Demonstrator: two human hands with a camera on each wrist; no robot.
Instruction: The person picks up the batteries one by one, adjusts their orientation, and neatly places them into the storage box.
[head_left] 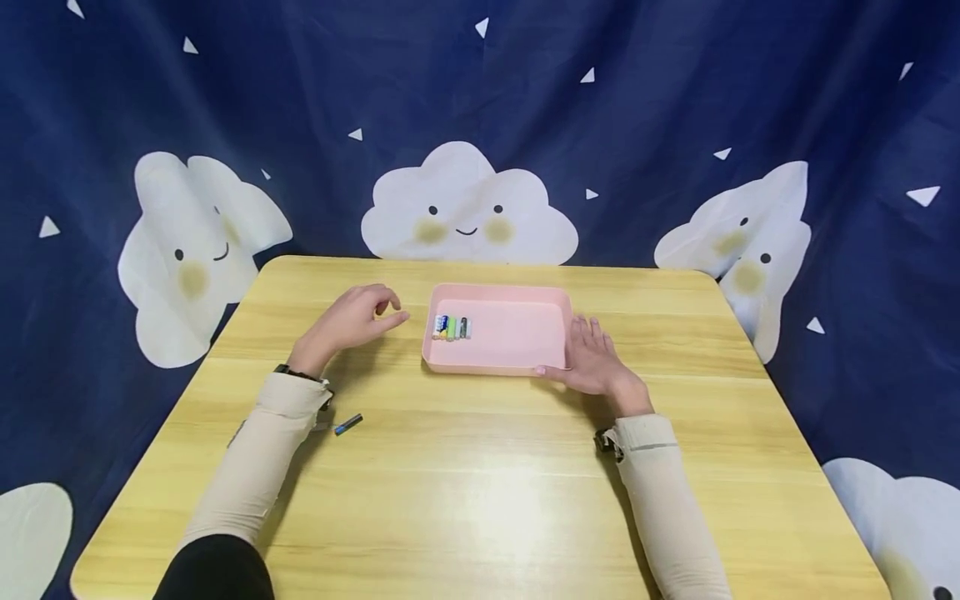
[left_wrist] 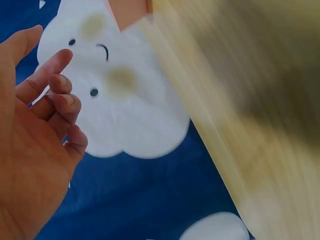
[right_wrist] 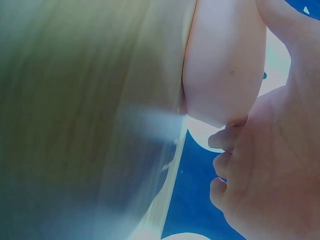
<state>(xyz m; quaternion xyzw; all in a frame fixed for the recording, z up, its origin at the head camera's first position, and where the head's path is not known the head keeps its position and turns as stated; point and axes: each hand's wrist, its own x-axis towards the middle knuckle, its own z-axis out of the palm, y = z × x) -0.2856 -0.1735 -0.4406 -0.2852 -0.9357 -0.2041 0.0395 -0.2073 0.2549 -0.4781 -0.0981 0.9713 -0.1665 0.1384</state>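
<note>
A shallow pink tray (head_left: 525, 333) lies toward the back middle of the table. Several small cylinders that look like batteries (head_left: 451, 327) stand side by side at its left end. My right hand (head_left: 592, 360) rests against the tray's right front corner, fingers extended along the side and thumb at the front edge; the right wrist view shows the palm by the tray wall (right_wrist: 222, 65). Left of the tray hovers my left hand (head_left: 352, 317), fingers loosely bent and holding nothing. Near the left wrist, a dark and blue battery-like cylinder (head_left: 348, 425) lies on the table.
The light wooden table (head_left: 480, 483) has rounded corners. Behind it and at both sides hangs a dark blue curtain (head_left: 480, 92) with white clouds and triangles. Both forearms reach in over the front of the table.
</note>
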